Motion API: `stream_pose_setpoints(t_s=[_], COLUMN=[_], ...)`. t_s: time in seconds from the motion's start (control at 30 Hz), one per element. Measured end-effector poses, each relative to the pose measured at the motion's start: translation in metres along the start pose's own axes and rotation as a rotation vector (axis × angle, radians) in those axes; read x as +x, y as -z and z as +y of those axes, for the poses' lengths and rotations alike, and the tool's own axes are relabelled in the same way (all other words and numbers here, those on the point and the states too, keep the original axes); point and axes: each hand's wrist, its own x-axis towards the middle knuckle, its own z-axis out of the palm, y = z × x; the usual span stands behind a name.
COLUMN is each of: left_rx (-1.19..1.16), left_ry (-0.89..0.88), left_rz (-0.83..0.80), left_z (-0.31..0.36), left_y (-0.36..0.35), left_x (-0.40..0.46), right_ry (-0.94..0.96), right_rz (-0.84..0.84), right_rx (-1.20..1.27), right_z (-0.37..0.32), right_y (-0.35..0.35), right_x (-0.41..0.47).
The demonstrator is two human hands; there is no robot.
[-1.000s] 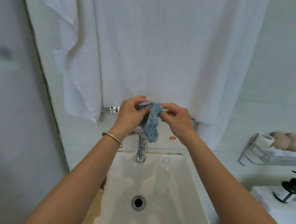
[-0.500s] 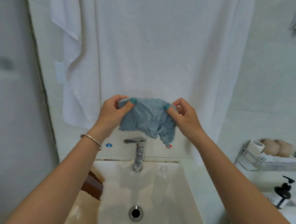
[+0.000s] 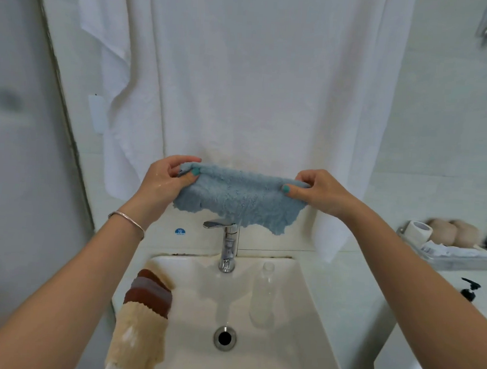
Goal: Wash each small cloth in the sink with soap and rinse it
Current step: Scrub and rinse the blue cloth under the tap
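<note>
Blue cloth (image 3: 237,196) above faucet (image 3: 227,244), striped cloths (image 3: 143,306) on sink (image 3: 300,316) rim.

head cam on me | faces forward-down, 12 o'clock | close over sink (image 3: 309,308) | tap (image 3: 227,246) dead ahead

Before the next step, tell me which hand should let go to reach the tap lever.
Probably the left hand. The faucet lever points toward that side, just below it. The right hand is farther off and can keep pinching the blue cloth.
</note>
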Motion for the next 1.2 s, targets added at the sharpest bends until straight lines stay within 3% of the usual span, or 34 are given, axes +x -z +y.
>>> stream_pose_setpoints(t_s=[0.13, 0.33, 0.5, 0.6, 0.83, 1.03, 1.2], left_rx=[-0.143, -0.374, -0.328, -0.363, -0.201, -0.004, -0.063], left_ry=[0.111, 0.258, 0.189, 0.171, 0.290, 0.120, -0.020], left_rz=[0.055, 0.057, 0.199, 0.161, 0.111, 0.097, 0.150], left_z=[0.001, -0.008, -0.015, -0.020, -0.034, -0.036, -0.048], left_y=[0.007, 0.000, -0.008, -0.009, -0.011, -0.028, -0.036], left_x=[-0.003, -0.020, -0.022, -0.024, -0.028, -0.041, -0.046], right_ry=[-0.025, 0.075, 0.017, 0.037, 0.167, 0.085, 0.041], right_rz=[-0.077, 0.051, 0.106, 0.109, 0.193, 0.192, 0.200], right_rx=[0.229, 0.370, 0.407, 0.406, 0.275, 0.438, 0.468], right_z=[0.005, 0.003, 0.002, 0.009, 0.016, 0.018, 0.023], right_y=[0.005, -0.007, -0.015, -0.017, -0.021, -0.014, -0.016], right_x=[-0.005, -0.021, -0.023, -0.024, -0.031, -0.036, -0.042])
